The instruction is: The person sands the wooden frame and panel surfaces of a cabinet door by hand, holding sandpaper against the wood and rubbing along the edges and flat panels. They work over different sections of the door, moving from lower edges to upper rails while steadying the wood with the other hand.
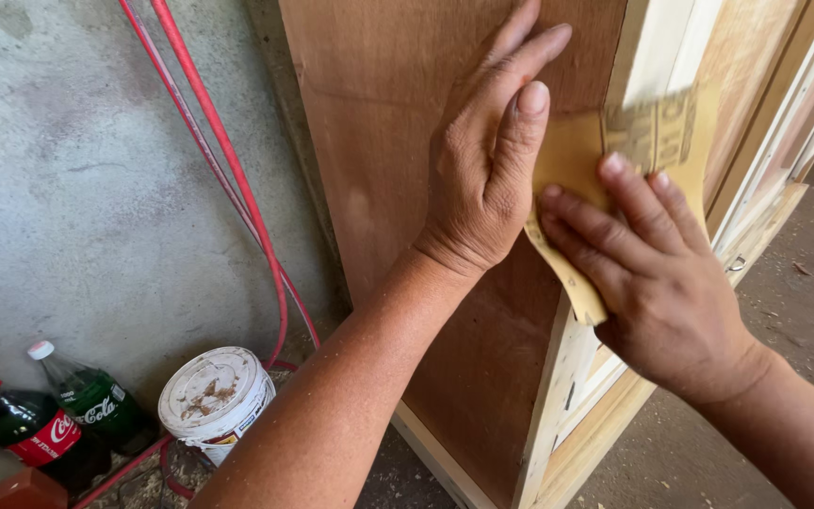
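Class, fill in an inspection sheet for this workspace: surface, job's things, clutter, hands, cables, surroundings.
Surface: brown wood panel, upright, with a pale frame edge.
Job's things: sandpaper folded over the panel's edge.
Clutter: two dark bottles and a white lidded bucket on the floor.
Hands: left hand flat on the panel; right hand presses the sandpaper with its fingers.
Cables: red cables run down the wall.
Surroundings: grey concrete wall, dusty floor.
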